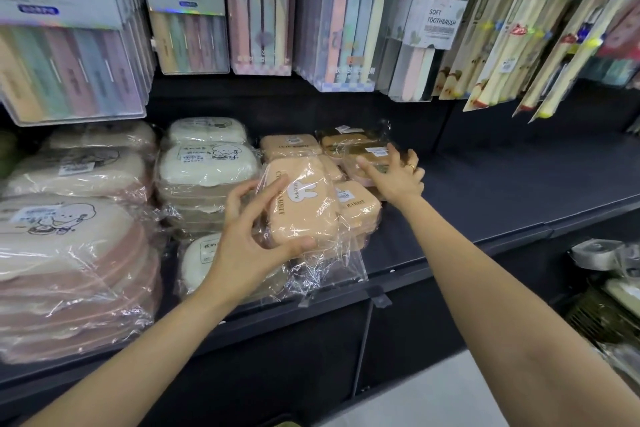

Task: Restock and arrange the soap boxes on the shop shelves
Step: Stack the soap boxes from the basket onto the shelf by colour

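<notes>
My left hand [242,236] has its fingers [258,199] clamped around a peach soap box [301,204], held tilted just above the stack in front of them. My right hand [394,173] rests with fingers spread on a brown soap box [363,152] further back. I should square the brown one first, then lower the peach one flat. The shelf [519,177] lies open beyond my right fingers; its front edge is close beneath.

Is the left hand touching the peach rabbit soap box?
Touching. The head view shows the left hand gripping the wrapped peach rabbit soap box, thumb under its lower edge.
</notes>
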